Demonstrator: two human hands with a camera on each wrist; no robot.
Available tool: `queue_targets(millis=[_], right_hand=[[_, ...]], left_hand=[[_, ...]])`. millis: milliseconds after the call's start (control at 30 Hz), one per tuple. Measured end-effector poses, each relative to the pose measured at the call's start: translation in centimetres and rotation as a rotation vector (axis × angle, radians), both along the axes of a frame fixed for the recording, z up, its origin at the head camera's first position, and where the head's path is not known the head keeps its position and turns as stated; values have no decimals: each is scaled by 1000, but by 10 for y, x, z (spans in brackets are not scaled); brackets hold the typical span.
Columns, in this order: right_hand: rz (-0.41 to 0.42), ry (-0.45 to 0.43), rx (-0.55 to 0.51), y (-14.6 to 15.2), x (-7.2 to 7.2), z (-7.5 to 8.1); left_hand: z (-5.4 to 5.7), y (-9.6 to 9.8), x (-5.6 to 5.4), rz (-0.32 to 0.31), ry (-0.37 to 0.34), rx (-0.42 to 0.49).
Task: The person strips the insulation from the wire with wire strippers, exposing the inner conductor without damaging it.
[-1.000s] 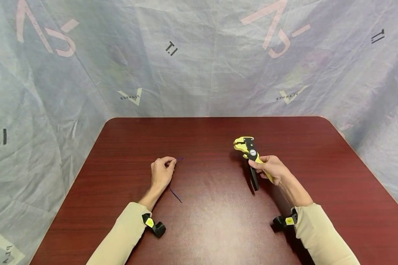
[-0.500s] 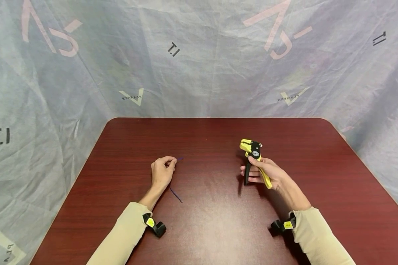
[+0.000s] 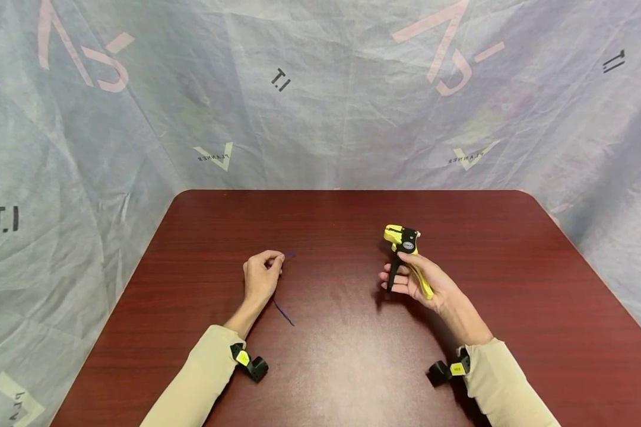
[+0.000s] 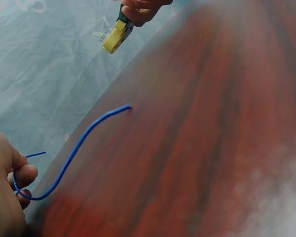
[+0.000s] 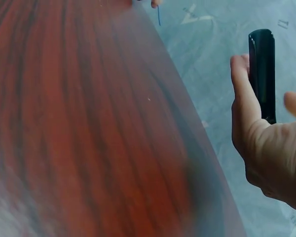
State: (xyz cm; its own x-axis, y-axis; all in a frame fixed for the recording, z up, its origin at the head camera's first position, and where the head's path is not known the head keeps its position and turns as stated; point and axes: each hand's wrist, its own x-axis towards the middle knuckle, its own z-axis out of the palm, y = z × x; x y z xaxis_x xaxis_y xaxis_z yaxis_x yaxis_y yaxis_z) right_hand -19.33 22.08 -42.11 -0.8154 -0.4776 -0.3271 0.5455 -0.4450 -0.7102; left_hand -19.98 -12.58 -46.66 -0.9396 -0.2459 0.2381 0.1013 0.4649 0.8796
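My left hand (image 3: 260,279) pinches a thin blue wire (image 4: 78,148) between thumb and fingertips. A short end sticks out past the fingertips, and a longer tail curves away below the hand. On the right, my right hand (image 3: 434,283) grips a yellow and black wire stripper (image 3: 407,245), its head tilted up and to the left. The thumb lies along the tool's body, while several fingers reach round the black handle (image 5: 263,74). In the head view the handles stand spread apart. Stripper and wire are well apart, with bare tabletop between them.
The dark red wooden table (image 3: 331,219) has rounded far corners. A grey printed cloth (image 3: 310,124) hangs behind it and along both sides. A black camera mount (image 3: 255,367) sits at the left wrist, another black mount (image 3: 441,372) at the right.
The stripper has turned more upright in my right hand, and the fingers have come round its black handle. That hand has shifted slightly left and nearer me. My left hand and the wire stay put.
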Motion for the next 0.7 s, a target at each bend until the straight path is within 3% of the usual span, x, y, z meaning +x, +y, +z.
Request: queue_targets(millis=[400, 700], right_hand=[[79, 53, -182, -3, 6, -11], [151, 150, -175, -9, 9, -12]], left_hand=[[1, 2, -1, -4, 29, 40], [6, 4, -1, -20, 36, 92]])
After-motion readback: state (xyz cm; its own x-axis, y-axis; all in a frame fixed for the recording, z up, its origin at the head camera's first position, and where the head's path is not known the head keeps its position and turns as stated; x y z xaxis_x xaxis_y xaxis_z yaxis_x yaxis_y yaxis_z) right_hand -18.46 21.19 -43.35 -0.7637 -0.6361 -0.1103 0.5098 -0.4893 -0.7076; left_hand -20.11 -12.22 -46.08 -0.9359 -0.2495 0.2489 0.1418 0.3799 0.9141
